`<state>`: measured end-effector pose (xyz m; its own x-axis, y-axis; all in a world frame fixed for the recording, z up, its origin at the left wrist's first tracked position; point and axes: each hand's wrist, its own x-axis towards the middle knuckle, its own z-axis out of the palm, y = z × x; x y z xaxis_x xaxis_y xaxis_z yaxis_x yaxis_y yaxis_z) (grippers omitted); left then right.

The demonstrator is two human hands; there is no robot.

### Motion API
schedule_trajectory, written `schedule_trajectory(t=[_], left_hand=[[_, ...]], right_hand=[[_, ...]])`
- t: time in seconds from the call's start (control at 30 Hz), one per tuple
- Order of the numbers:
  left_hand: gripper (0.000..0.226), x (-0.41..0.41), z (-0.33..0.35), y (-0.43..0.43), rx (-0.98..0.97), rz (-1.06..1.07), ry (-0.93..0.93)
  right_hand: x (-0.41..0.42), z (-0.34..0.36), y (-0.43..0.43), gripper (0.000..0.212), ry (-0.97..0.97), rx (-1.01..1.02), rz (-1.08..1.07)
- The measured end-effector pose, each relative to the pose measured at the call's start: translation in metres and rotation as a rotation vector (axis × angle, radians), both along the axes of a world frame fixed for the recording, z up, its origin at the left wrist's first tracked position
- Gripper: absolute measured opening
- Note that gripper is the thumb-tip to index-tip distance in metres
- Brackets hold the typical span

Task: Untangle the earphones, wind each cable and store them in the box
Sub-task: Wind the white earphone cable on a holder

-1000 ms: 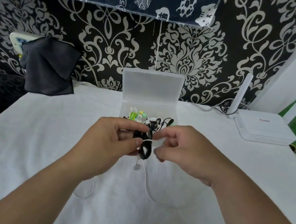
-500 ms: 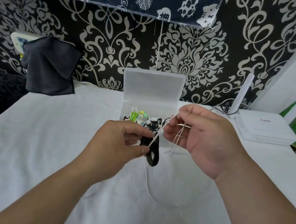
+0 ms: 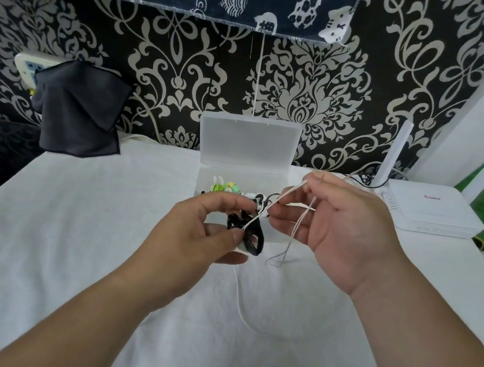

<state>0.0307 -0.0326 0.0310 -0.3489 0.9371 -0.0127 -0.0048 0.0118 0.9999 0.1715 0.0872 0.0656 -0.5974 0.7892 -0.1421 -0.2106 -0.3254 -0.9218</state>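
Pinching black cable bundle with left hand before the box; nipping white cable with right hand, newly raised beside the box, seemingly teasing it free.

The left hand pinches a black coiled cable between thumb and fingers at frame centre. The right hand, just to its right, pinches a white cable that runs taut from the black coil up to this hand. Thin white strands hang below the right hand. A further white length curves across the white tabletop lower down.

Behind the hands stands a translucent box with its lid upright, containing green and white earphones. A white router sits at right. A dark cloth hangs at upper left.
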Motion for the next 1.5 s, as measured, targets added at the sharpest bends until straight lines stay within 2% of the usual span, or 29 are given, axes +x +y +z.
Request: schedule_trajectory(t=[0.17,0.33,0.5,0.6,0.7,0.77,0.87,0.97,1.13,1.3,1.5], left_hand=[[0.040,0.003,0.000,-0.001,0.019,-0.009,0.031],[0.043,0.005,-0.002,-0.001,0.034,-0.016,0.096],[0.045,0.008,-0.003,0.000,0.058,-0.004,0.102],[0.045,0.012,-0.005,0.001,0.073,0.047,0.035],[0.035,0.015,-0.006,0.003,0.084,0.095,-0.098],[0.029,0.017,-0.006,0.004,0.087,0.080,-0.205],[0.038,0.019,-0.005,0.004,0.081,0.035,-0.401],[0.037,0.019,-0.004,0.002,0.070,-0.031,-0.510],[0.040,0.014,-0.003,0.001,0.036,-0.042,-0.536],[0.032,0.014,-0.003,0.000,0.008,-0.010,-0.453],[0.019,0.016,-0.006,0.001,-0.022,0.008,-0.502]], right_hand=[[-0.001,-0.005,0.001,0.023,-0.017,-0.057,0.008],[-0.003,-0.010,-0.001,0.025,-0.124,-0.061,-0.027],[-0.004,-0.006,-0.006,0.022,-0.042,-0.147,0.019],[-0.005,-0.004,-0.007,0.019,0.026,-0.210,0.003],[-0.007,-0.005,-0.010,0.020,0.054,-0.280,-0.015],[-0.007,-0.006,-0.011,0.022,0.068,-0.337,-0.031],[-0.007,-0.008,-0.010,0.022,0.084,-0.407,-0.069],[-0.007,-0.010,-0.008,0.020,0.084,-0.432,-0.093],[-0.006,-0.007,-0.008,0.020,0.092,-0.432,-0.095],[-0.007,-0.007,-0.010,0.022,0.059,-0.378,-0.063],[-0.009,-0.011,-0.009,0.013,0.010,-0.347,-0.048]])
